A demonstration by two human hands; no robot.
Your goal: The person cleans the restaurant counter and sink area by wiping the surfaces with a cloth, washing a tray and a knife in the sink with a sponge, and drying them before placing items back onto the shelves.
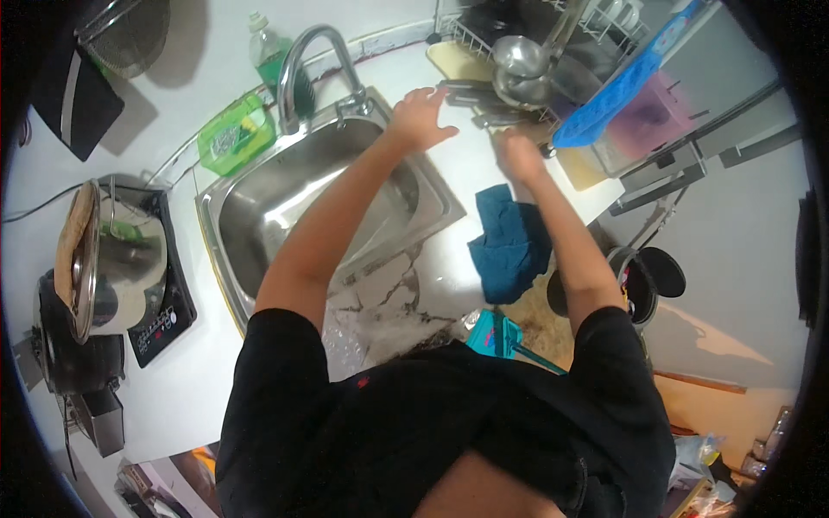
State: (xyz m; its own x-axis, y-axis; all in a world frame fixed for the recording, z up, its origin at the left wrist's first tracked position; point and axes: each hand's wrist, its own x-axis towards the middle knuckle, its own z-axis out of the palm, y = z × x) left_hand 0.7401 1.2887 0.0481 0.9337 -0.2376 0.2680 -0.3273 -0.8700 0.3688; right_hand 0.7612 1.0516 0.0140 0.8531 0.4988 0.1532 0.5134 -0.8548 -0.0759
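Note:
My left hand is over the white countertop just right of the faucet, fingers spread, with nothing in it. My right hand is farther right, its fingers curled and blurred near the utensil handles; whether it holds anything cannot be told. Below it a dark blue cloth hangs over the counter's front edge. Behind the hands, metal ladles and several dark-handled utensils lie by the dish rack. A beige cutting board is partly hidden under them.
Left of my hands are a steel sink, a chrome faucet, a green soap bottle and a green basket. A steel pot stands on a cooktop at far left. A blue mesh item hangs at right.

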